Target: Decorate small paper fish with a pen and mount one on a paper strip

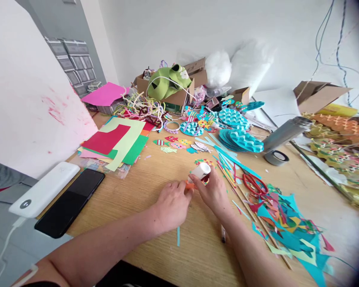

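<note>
My right hand (214,193) is closed around a white glue bottle (201,170), tilted with its base up and its lower end toward my left hand. My left hand (174,202) pinches a small orange paper piece (190,185) right beneath the bottle; the fingers hide part of it. Small colourful bits (200,162) lie just behind the bottle. A thin light-blue paper strip (178,236) lies below my left hand, and a pen (223,234) is partly covered by my right forearm. Several patterned paper fish (171,150) rest on the table beyond my hands.
Coloured paper sheets (128,137), a black phone (70,203) and a white power bank (44,191) are at left. Red scissors (255,183), wooden sticks (267,227) and paper scraps (296,235) lie at right. Blue wavy discs (242,140) and a metal flask (287,133) stand farther back.
</note>
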A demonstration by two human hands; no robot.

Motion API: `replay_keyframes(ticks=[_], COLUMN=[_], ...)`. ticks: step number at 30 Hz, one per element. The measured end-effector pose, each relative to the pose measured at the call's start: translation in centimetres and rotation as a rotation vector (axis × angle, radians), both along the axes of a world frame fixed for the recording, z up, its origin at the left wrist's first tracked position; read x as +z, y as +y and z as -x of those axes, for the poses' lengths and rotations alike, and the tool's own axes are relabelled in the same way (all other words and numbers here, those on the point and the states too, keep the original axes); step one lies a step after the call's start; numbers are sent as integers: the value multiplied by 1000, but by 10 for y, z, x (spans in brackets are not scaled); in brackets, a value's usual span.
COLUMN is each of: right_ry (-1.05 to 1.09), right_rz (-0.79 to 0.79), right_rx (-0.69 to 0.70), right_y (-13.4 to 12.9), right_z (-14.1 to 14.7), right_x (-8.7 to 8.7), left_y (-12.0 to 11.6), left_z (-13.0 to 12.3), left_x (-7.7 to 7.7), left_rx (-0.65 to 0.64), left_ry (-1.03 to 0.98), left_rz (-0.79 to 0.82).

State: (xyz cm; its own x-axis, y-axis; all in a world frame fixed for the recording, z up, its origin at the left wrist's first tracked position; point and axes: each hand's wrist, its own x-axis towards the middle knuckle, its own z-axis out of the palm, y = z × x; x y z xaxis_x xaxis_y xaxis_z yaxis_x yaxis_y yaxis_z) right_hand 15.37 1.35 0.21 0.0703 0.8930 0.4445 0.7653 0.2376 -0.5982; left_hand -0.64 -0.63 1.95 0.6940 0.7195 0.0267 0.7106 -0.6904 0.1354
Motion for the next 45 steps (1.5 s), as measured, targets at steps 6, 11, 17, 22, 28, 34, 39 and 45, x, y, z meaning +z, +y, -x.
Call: replay_keyframes(ticks=[6,11,17,22,28,34,39,45], right_ry=[-4,6,5,21,15,12,0,12], right_rz=[-12,5,22,73,59,65,78,61], right_rx=[-15,10,-6,40,13,11,25,22], right_y=[0,-1,-3,-6,-7,-7,-7,-7], right_z=[0,0,0,0,1,0,-1,-1], right_x=[1,0,1,4,6,6,6,7], left_y=[0,0,-1,0,0,-2,-1,-1], left_z=[0,-1,-2,-3,-3,-4,-4,-4], left_x=[0,0,0,5,7,7,8,9], left_rx=[8,13,25,22,26,21,19,14], left_ry=[-6,-5,32,56,85,99,114,126], left_rz=[5,7,18,41,54,61,66,70])
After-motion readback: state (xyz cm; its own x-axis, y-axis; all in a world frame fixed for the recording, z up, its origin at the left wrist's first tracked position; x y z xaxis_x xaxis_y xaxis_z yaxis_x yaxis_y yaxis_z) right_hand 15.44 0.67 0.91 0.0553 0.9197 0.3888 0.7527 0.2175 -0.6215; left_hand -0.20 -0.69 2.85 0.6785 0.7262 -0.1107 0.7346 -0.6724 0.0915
